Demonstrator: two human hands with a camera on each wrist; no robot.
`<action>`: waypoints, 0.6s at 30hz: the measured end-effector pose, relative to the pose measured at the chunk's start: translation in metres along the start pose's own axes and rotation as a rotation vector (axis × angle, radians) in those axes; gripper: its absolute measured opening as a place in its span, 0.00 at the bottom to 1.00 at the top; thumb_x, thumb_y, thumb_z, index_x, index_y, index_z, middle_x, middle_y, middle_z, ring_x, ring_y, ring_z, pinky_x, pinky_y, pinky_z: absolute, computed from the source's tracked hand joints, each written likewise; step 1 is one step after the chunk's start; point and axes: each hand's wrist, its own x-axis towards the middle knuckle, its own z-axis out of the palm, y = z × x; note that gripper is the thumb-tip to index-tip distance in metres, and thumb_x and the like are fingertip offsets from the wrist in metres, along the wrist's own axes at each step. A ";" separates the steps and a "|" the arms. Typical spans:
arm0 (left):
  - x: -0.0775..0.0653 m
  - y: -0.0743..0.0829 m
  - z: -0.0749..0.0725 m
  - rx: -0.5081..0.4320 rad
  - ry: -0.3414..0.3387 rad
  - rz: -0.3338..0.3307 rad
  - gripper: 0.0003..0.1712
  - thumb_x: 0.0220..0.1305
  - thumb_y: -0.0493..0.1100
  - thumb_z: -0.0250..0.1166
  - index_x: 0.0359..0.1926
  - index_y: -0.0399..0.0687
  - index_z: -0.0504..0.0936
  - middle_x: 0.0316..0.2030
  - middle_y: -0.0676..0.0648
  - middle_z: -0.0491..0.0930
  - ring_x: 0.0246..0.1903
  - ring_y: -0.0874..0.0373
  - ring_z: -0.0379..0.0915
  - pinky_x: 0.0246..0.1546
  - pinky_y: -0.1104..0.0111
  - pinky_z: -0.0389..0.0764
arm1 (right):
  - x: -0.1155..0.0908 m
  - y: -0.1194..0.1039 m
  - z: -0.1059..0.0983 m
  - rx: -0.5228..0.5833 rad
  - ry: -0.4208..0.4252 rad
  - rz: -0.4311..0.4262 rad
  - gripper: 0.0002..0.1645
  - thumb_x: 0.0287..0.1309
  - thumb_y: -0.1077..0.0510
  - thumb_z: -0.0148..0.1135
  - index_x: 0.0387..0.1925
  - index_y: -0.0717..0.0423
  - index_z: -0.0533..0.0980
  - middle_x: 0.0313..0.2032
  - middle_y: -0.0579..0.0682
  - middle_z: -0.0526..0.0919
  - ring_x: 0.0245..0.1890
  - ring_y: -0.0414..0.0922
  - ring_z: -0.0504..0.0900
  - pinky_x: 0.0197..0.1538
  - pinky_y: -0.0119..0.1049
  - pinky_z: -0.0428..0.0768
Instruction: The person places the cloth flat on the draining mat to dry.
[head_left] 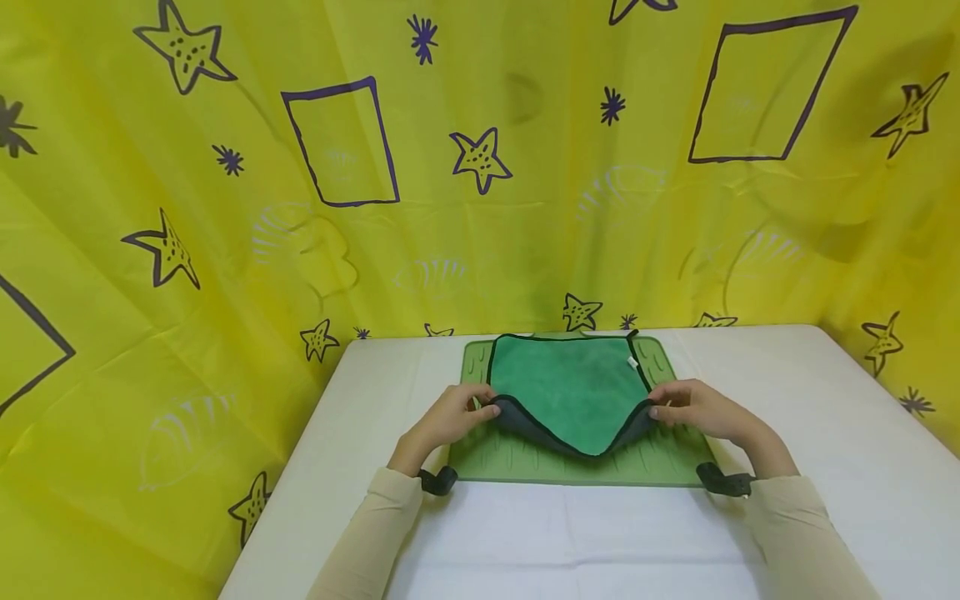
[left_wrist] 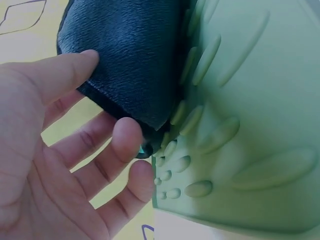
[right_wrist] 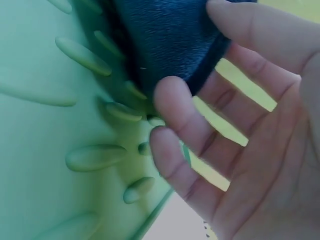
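A green cloth [head_left: 570, 383] with a dark edge and a dark blue-grey underside lies over a light green ridged mat [head_left: 517, 467]. My left hand [head_left: 457, 412] pinches its near left corner between thumb and fingers. At the near right corner, my right hand [head_left: 693, 408] does the same. Both corners are raised, and the near edge sags between them toward the mat. In the left wrist view the cloth's dark underside [left_wrist: 125, 55] faces the camera under the thumb. The right wrist view shows the same dark underside [right_wrist: 165, 40] beside the curled fingers.
The mat lies on a white-covered table [head_left: 570, 533]. Behind and to both sides hangs a yellow curtain [head_left: 525, 250] with drawn stars and squares. A small white tag [head_left: 632, 362] sits on the cloth's right edge. Dark straps with camera mounts [head_left: 438, 481] are on the wrists.
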 end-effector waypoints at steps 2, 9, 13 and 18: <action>0.000 0.000 0.000 0.001 -0.020 -0.003 0.10 0.72 0.46 0.65 0.49 0.50 0.86 0.43 0.47 0.85 0.29 0.60 0.72 0.28 0.69 0.74 | 0.000 0.001 0.000 0.008 -0.030 0.005 0.12 0.70 0.59 0.60 0.48 0.63 0.79 0.35 0.52 0.81 0.32 0.42 0.78 0.36 0.35 0.78; -0.002 -0.002 -0.001 -0.007 -0.075 0.008 0.07 0.71 0.44 0.66 0.46 0.51 0.87 0.40 0.48 0.85 0.29 0.60 0.74 0.29 0.69 0.76 | -0.001 0.004 -0.002 0.013 -0.094 0.025 0.13 0.70 0.59 0.61 0.49 0.65 0.79 0.34 0.51 0.81 0.32 0.40 0.78 0.37 0.34 0.78; -0.002 -0.003 -0.001 -0.009 -0.082 0.012 0.07 0.71 0.43 0.66 0.46 0.53 0.88 0.40 0.49 0.85 0.27 0.61 0.72 0.27 0.70 0.75 | -0.003 0.004 -0.003 0.028 -0.116 0.032 0.17 0.70 0.58 0.61 0.53 0.66 0.78 0.38 0.53 0.82 0.34 0.41 0.79 0.39 0.34 0.80; -0.002 -0.001 -0.001 -0.012 -0.068 0.009 0.09 0.71 0.40 0.65 0.48 0.52 0.87 0.40 0.48 0.85 0.24 0.62 0.71 0.25 0.71 0.74 | -0.006 0.006 -0.007 0.037 -0.148 0.044 0.23 0.71 0.56 0.61 0.60 0.67 0.74 0.51 0.59 0.82 0.41 0.41 0.82 0.45 0.35 0.83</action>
